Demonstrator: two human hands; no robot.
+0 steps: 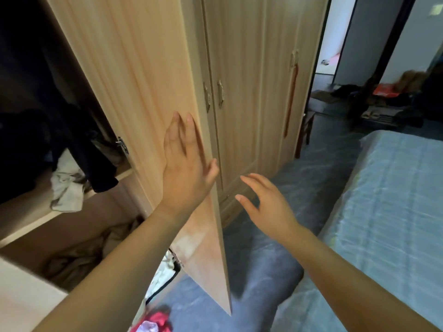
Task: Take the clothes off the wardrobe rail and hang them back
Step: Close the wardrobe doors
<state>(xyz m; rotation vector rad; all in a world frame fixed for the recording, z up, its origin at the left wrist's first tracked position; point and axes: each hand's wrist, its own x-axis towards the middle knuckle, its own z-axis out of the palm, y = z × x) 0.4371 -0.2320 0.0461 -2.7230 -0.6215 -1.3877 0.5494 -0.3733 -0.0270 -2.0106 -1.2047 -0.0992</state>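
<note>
A light wooden wardrobe door (134, 75) stands open, swung out toward me. My left hand (184, 164) lies flat on its inner face near the free edge, fingers straight, thumb hooked around the edge. Just right of that edge, my right hand (263, 200) hovers with fingers spread, holding nothing. Inside the dark wardrobe at the left hang dark clothes (79, 144). A white garment (68, 185) lies crumpled on the shelf (28, 212) below them. The rail itself is hidden.
Beige clothes (79, 257) fill the compartment under the shelf. Closed wardrobe doors (239, 92) stand to the right. A bed with a light blue cover (388, 207) is at the right. Red fabric (155, 319) lies on the blue-grey floor (263, 271). Clutter sits by the far doorway (388, 97).
</note>
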